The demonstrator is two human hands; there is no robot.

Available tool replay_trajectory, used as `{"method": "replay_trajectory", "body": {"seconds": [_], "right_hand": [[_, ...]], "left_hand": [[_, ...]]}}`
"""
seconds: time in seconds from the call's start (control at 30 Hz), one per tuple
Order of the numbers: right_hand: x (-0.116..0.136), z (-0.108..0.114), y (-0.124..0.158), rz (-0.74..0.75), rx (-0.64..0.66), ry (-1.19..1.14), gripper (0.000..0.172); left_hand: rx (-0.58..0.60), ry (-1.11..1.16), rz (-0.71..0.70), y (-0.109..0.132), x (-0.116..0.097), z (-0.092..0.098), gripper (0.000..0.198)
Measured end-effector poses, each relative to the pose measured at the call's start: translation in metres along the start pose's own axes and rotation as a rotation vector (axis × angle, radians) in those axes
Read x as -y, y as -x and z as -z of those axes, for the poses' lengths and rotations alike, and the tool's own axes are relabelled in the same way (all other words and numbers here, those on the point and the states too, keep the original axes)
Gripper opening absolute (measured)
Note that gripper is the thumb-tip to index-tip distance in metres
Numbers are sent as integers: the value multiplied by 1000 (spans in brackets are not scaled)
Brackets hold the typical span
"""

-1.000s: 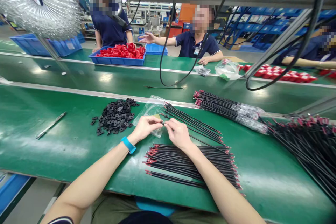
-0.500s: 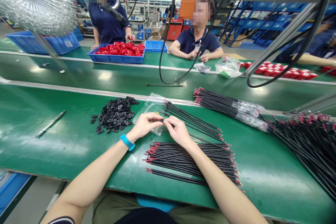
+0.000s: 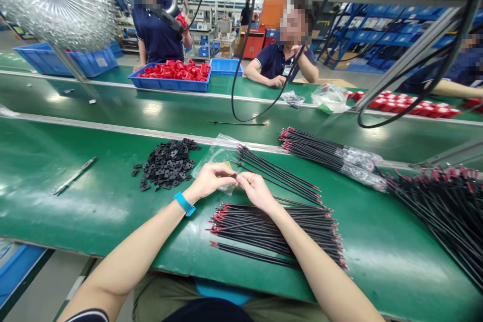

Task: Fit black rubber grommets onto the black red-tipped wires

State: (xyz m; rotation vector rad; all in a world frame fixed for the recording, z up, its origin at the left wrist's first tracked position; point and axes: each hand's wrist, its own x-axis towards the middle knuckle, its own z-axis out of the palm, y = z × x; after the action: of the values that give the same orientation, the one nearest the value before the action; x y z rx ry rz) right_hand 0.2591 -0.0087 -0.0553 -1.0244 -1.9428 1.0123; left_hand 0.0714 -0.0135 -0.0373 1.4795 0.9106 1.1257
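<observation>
My left hand (image 3: 212,180), with a blue band at the wrist, pinches a small dark piece between thumb and fingers; it looks like one of the small black plastic pieces. My right hand (image 3: 255,190) meets it fingertip to fingertip, closed on the end of a black cable (image 3: 289,201) that trails out to the right behind the hand. Fingers hide how the two parts join. To the left lies a pile of small black plastic pieces with holes (image 3: 168,163). Several cables with black pieces at one end (image 3: 281,173) lie beyond my right hand. Bare cables with red ends (image 3: 260,229) lie under my right forearm.
A clear plastic bag (image 3: 221,148) lies behind my hands. A pen (image 3: 75,176) is at the left. Bundled cables (image 3: 320,151) and a large cable heap (image 3: 441,211) fill the right. Across the bench are a blue bin of red parts (image 3: 169,85) and co-workers. Black cords hang overhead.
My hands remain together, with the fingertips slightly closer. One co-worker across has raised a hand to the head; another now lifts a red part. The view has shifted slightly.
</observation>
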Motion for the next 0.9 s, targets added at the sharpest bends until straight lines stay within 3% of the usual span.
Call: {"method": "replay_trajectory", "body": {"seconds": [0.2, 0.37, 0.6, 0.9], "right_hand": [[5, 0, -2, -103, 77, -258, 50], [9, 1, -3, -135, 110, -328, 52], [5, 0, -4, -29, 49, -147, 49], [0, 0, -3, 130, -89, 96, 34]], "left_hand": [[35, 18, 5, -1, -1, 2, 29], [44, 14, 16, -2, -2, 3, 31], [13, -78, -11, -4, 2, 7, 29], [75, -133, -43, -5, 4, 13, 28]]}}
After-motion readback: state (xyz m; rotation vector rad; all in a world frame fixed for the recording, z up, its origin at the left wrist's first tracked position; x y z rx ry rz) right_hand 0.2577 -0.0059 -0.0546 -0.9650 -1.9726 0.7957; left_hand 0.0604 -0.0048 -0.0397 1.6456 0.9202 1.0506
